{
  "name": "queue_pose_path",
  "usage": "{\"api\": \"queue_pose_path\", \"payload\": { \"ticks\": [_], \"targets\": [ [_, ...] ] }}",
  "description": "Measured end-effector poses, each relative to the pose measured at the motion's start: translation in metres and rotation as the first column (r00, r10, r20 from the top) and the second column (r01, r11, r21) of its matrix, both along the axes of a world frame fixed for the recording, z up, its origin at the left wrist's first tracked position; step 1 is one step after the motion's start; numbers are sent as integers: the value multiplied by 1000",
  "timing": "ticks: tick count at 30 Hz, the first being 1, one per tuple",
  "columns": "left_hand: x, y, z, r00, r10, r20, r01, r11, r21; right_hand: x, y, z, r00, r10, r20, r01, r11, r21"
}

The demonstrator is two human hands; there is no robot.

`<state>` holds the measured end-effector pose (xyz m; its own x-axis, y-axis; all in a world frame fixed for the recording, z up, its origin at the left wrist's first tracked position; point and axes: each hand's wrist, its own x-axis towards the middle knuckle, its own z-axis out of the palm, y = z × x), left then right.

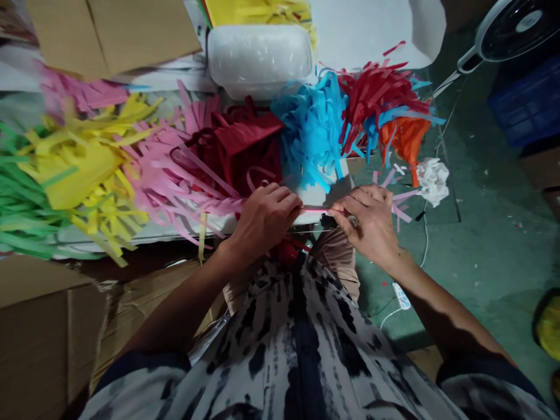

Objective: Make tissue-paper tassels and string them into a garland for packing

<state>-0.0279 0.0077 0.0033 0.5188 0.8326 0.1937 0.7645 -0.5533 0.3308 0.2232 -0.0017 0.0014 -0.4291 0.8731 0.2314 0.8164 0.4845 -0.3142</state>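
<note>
Stretched straight and level between the two hands: a thin pink paper strip (315, 208), just over the front edge of the white table (149, 232) and above the lap. Pinched at its left end by the closed fingertips of the left hand (265, 219), and at its right end between thumb and forefinger of the right hand (370, 224), likewise closed on it. Showed just beneath the right thumb a small black object (328, 221), too dim to identify; could not tell whether held or merely lying there. Just left of the left hand, touching it, a heap of pink fringed paper (175, 169). Lay behind that heap a crumpled dark red paper sheet (245, 143), then to its right a bunch of blue fringed paper (310, 125), a tangle of red paper strips (376, 93) and an orange paper piece (405, 140) hanging at the table's end. Sat near the right hand, beyond it, a white crumpled paper ball (433, 178). Farther left, spread out, yellow fringed paper (79, 163) and green fringed paper (17, 204). Stood at the back a white rounded plastic container (260, 58), beside a brown cardboard box flap (109, 32). On the green floor (481, 233) to the right, a white power strip (400, 294); in the top corner, a white electric fan (511, 26).
</note>
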Motion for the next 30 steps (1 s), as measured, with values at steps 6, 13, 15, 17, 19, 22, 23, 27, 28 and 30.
{"api": "queue_pose_path", "payload": {
  "ticks": [6,13,15,17,19,22,23,27,28,30],
  "targets": [
    [-1,1,2,987,119,111,-107,989,-102,-3,4,3,995,-86,-53,81,992,-92],
    [-7,3,6,972,180,150,-155,974,-165,0,7,7,992,-118,41,121,988,-100],
    [-11,3,3,979,105,174,-86,990,-116,2,6,6,990,-127,65,131,990,-50],
    [-12,0,-2,989,-48,141,53,998,-35,2,3,3,991,-97,93,96,995,19],
    [-11,-8,-6,989,-137,60,136,990,24,1,-2,1,992,5,123,-17,995,97],
    [-5,-30,-9,994,-107,-23,109,992,67,-5,-16,-3,970,188,155,-216,959,185],
    [-4,-38,-10,995,-97,-27,99,991,94,-7,-21,-4,964,216,158,-245,950,195],
    [1,-62,-18,1000,-29,3,28,974,223,-17,-41,-13,977,147,157,-179,960,214],
    [2,-66,-20,1000,-12,26,6,972,233,-19,-43,-16,980,129,152,-163,958,238],
    [5,-71,-23,996,8,85,-26,976,215,-21,-46,-19,983,127,133,-162,939,304]
  ]
}}
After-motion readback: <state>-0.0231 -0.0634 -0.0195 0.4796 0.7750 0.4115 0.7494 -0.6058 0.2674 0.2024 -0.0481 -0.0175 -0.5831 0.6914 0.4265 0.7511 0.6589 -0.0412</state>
